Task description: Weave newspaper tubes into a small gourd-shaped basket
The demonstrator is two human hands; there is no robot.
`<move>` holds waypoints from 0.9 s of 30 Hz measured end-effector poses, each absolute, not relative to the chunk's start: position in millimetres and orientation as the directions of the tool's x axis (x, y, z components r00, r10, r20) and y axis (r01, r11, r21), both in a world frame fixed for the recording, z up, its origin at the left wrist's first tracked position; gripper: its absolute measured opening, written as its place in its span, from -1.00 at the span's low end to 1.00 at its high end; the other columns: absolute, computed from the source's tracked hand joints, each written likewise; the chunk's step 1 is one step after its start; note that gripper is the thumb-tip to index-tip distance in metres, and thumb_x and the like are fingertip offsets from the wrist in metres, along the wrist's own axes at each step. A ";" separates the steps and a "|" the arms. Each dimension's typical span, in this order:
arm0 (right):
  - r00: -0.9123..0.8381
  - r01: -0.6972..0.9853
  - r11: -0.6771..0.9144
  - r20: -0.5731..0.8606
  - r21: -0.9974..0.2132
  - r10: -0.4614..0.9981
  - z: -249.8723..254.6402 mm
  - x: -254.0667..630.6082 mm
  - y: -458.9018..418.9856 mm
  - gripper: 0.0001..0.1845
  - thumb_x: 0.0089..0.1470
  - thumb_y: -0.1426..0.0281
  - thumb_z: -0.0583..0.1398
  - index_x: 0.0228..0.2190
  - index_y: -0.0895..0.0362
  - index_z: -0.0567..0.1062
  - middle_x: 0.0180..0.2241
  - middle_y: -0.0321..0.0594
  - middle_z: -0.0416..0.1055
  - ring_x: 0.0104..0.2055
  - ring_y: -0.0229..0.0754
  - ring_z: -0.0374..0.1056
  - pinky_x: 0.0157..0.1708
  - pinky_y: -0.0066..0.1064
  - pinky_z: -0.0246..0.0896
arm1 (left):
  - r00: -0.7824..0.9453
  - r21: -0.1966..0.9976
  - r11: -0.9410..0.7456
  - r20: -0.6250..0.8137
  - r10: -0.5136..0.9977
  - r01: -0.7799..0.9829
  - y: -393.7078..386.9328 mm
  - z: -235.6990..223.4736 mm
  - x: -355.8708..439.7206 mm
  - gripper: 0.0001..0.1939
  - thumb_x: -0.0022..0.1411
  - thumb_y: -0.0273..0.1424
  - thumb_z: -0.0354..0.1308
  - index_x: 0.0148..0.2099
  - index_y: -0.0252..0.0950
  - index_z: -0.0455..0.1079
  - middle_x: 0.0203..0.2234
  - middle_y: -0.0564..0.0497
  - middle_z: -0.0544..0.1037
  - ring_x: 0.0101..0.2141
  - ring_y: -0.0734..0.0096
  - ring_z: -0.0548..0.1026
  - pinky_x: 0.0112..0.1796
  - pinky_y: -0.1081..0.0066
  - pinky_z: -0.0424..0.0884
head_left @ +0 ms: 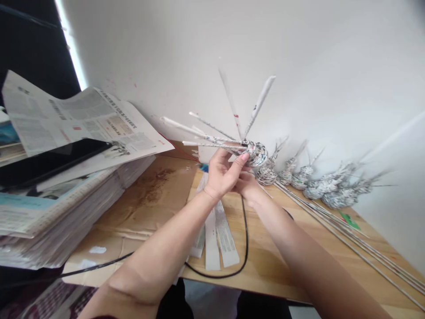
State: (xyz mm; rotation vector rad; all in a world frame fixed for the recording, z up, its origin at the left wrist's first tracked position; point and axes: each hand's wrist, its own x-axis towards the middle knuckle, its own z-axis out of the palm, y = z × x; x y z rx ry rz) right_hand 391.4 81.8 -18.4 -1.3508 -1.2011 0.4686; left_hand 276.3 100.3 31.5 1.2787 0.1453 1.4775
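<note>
Both hands are raised above the wooden table [265, 261], working on a small woven piece of rolled newspaper [255, 153] with several paper spokes sticking out up and to the left. My left hand [223, 173] pinches the woven piece, thumb and fingers closed on its near side. My right hand [246, 184] sits just under and behind it, mostly hidden by the left hand, gripping the piece from below.
Several finished woven paper pieces [318, 184] line the white wall at the right. Long rolled paper sticks [348, 241] lie along the table's right side. Folded newspaper strips [217, 237] and a black cable [244, 248] lie in the middle. A tall newspaper stack [59, 195] stands left, on cardboard [149, 195].
</note>
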 end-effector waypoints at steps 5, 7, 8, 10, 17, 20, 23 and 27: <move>0.660 0.232 0.226 0.324 -0.946 0.678 -18.2 457.5 52.8 -0.57 -0.10 0.14 0.46 -0.28 0.14 0.54 -0.41 -0.25 0.54 -0.46 -0.19 0.44 -0.44 -0.31 0.45 | 0.014 0.650 -0.486 0.607 0.794 -0.584 106.6 34.5 273.6 -0.57 0.21 -0.01 0.31 -0.09 -0.20 0.34 -0.07 -0.07 0.54 -0.09 0.27 0.56 -0.29 0.37 0.65; 0.767 0.163 0.347 0.340 -0.924 0.545 -19.0 471.5 44.9 -0.54 -0.22 0.22 0.49 -0.28 0.11 0.53 -0.38 -0.27 0.54 -0.42 -0.19 0.46 -0.42 -0.34 0.45 | -0.035 0.666 -0.503 0.584 0.811 -0.551 111.3 34.1 273.4 -0.57 0.22 -0.01 0.30 -0.09 -0.20 0.33 -0.03 -0.08 0.53 -0.09 0.28 0.56 -0.29 0.40 0.65; 0.777 0.087 0.391 0.308 -0.916 0.549 -20.0 474.3 41.7 -0.55 -0.28 0.25 0.50 -0.32 0.10 0.52 -0.38 -0.28 0.54 -0.41 -0.20 0.46 -0.42 -0.36 0.45 | -0.045 0.675 -0.501 0.572 0.819 -0.542 114.1 33.2 273.7 -0.57 0.21 -0.02 0.31 -0.09 -0.21 0.33 -0.03 -0.08 0.53 -0.09 0.29 0.55 -0.30 0.42 0.64; 0.708 -0.087 0.362 0.198 -0.928 0.678 -22.5 472.9 36.1 -0.58 -0.35 0.27 0.51 -0.40 0.11 0.52 -0.41 -0.26 0.52 -0.45 -0.22 0.44 -0.51 -0.41 0.38 | -0.030 0.698 -0.479 0.549 0.835 -0.532 120.2 29.8 275.0 -0.56 0.18 -0.03 0.33 -0.11 -0.22 0.35 -0.08 -0.06 0.52 -0.12 0.31 0.55 -0.32 0.44 0.64; 0.550 -0.195 0.197 0.060 -0.961 0.833 -23.7 453.6 16.9 -0.57 -0.34 0.39 0.49 -0.31 0.09 0.59 -0.36 -0.28 0.53 -0.54 -0.33 0.35 -0.68 -0.55 0.04 | 0.257 0.869 -0.242 0.375 0.891 -0.431 135.8 11.8 280.6 -0.60 0.08 -0.14 0.40 -0.21 -0.28 0.36 -0.33 0.03 0.48 -0.33 0.43 0.49 -0.44 0.44 0.63; 0.480 -0.180 0.177 0.071 -0.968 0.874 -20.3 450.9 11.7 -0.63 -0.27 0.40 0.44 -0.31 0.09 0.57 -0.42 -0.33 0.47 -0.57 -0.37 0.28 -0.70 -0.55 -0.01 | 0.333 0.907 -0.188 0.322 0.886 -0.377 139.6 3.4 283.0 -0.61 0.06 -0.17 0.42 -0.24 -0.30 0.38 -0.34 0.03 0.48 -0.35 0.43 0.48 -0.43 0.37 0.66; 0.470 -0.165 0.211 0.111 -0.963 0.875 -17.4 447.5 8.8 -0.69 -0.22 0.41 0.38 -0.32 0.08 0.53 -0.49 -0.40 0.39 -0.66 -0.44 0.09 -0.73 -0.54 -0.18 | 0.362 0.924 -0.167 0.295 0.884 -0.343 143.6 -4.2 285.4 -0.61 0.03 -0.19 0.44 -0.27 -0.32 0.39 -0.40 0.05 0.48 -0.37 0.43 0.49 -0.41 0.33 0.66; 0.538 -0.122 0.331 0.218 -0.936 0.814 -12.8 441.0 6.8 -0.64 -0.17 0.35 0.41 -0.30 0.03 0.42 -0.50 -0.43 0.37 -0.64 -0.39 0.16 -0.70 -0.52 -0.04 | 0.380 0.937 -0.109 0.239 0.893 -0.333 147.4 -9.9 287.4 -0.66 -0.01 -0.28 0.47 -0.29 -0.33 0.42 -0.46 0.08 0.48 -0.41 0.47 0.49 -0.37 0.36 0.66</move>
